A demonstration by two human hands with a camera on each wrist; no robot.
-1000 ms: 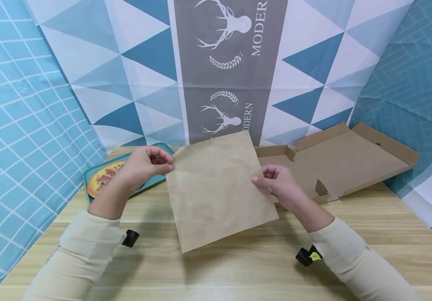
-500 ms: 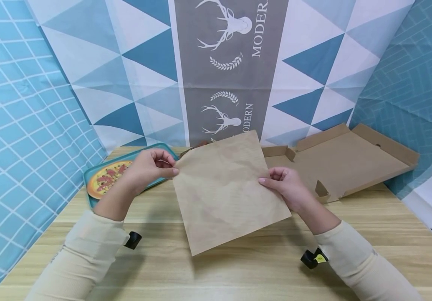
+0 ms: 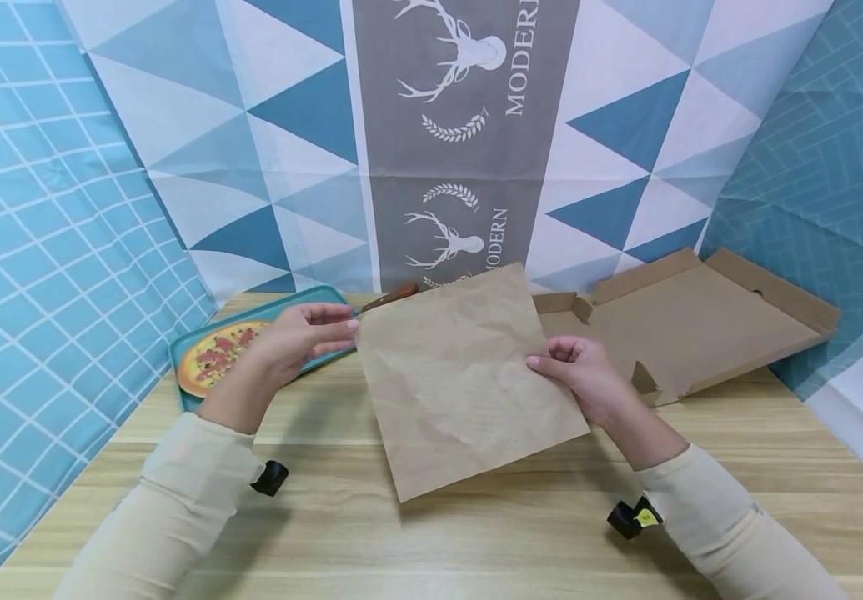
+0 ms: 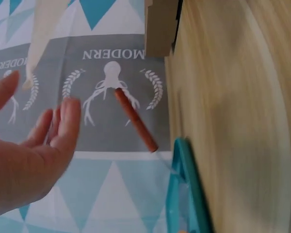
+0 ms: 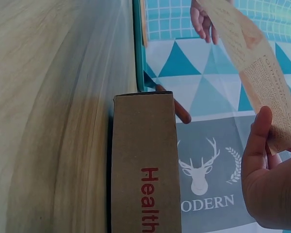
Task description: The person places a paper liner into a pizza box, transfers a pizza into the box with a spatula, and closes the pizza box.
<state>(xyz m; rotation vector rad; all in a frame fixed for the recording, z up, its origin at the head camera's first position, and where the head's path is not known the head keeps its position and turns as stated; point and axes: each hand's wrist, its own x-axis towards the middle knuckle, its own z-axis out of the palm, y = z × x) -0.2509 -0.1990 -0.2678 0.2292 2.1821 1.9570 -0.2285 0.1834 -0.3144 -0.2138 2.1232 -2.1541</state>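
A square brown paper sheet [image 3: 472, 379] hangs tilted above the table between my hands. My right hand [image 3: 579, 375] pinches its right edge between thumb and fingers; the right wrist view shows printing on the face of the paper [image 5: 266, 73]. At the upper left corner of the sheet, my left hand [image 3: 311, 337] has its fingers spread. In the left wrist view, a gap separates the left hand [image 4: 39, 150] from the paper's corner [image 4: 31, 80]. Behind the left hand, a pizza [image 3: 213, 358] lies on a teal tray [image 3: 326, 293].
An open cardboard pizza box [image 3: 686, 325] stands at the back right, its lid folded toward the right. A wooden-handled tool [image 3: 393, 293] sticks out from the tray, partly hidden by the paper. Patterned cloth [image 3: 454, 108] stands behind the wooden table [image 3: 476, 550].
The paper and both hands have shifted right. My left fingers have let go of the paper's corner and spread. More of the tool's wooden handle now shows.
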